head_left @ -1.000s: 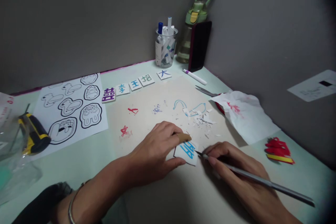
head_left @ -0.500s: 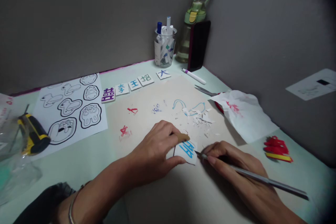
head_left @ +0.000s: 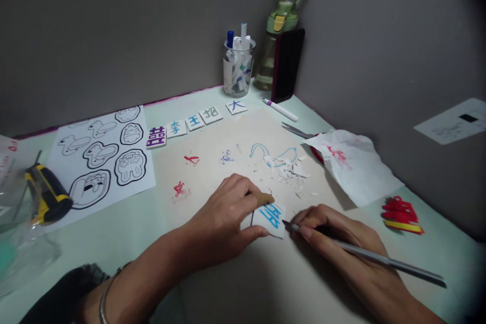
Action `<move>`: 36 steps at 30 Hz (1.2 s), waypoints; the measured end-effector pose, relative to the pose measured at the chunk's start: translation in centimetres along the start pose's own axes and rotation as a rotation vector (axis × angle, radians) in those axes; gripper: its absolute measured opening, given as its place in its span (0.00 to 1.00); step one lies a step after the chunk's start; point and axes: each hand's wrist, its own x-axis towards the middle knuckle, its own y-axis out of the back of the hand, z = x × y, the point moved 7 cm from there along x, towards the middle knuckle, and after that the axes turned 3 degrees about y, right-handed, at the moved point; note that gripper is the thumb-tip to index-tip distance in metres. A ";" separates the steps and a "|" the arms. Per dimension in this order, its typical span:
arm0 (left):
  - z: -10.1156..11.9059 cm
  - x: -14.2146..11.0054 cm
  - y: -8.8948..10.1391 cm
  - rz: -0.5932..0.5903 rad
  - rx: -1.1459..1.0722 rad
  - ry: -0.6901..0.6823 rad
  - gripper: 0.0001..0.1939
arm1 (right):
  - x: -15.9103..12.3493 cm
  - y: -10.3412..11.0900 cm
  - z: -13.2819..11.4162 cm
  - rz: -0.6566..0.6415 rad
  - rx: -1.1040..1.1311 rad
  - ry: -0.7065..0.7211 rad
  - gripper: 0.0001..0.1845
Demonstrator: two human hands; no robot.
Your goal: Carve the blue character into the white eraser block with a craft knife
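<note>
My left hand (head_left: 228, 215) is closed on a small white eraser-like block (head_left: 260, 220) that bears a blue character. The index finger wears a brown bandage (head_left: 263, 197), and the thumb presses the near side of the block. In my right hand (head_left: 337, 235) a slim silver craft knife (head_left: 395, 264) is gripped like a pen, its dark tip at the block's right edge; whether it touches, I cannot tell. White shavings (head_left: 294, 172) lie just beyond, on a beige board (head_left: 216, 283) with red and blue marks.
Small lettered tiles (head_left: 194, 121) stand in a row behind. Scissors (head_left: 298, 131) lie partly under crumpled paper (head_left: 349, 167). A jar of markers (head_left: 238, 71), a bottle (head_left: 266, 61) and a dark tablet (head_left: 289, 66) stand at the back. Left are a printed sheet (head_left: 110, 187) and a yellow-black tool (head_left: 49, 195).
</note>
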 end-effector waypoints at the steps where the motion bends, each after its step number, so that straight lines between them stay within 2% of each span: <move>1: 0.0 0.0 0.0 0.000 0.001 0.001 0.23 | 0.0 0.0 0.0 0.002 0.000 0.001 0.16; 25: 0.1 0.0 -0.1 0.018 0.044 0.012 0.23 | 0.1 0.1 -0.4 0.025 -0.006 0.030 0.15; 36: 0.7 -0.4 -0.4 0.083 0.128 0.066 0.21 | 0.1 -0.2 -0.3 0.044 0.018 -0.028 0.16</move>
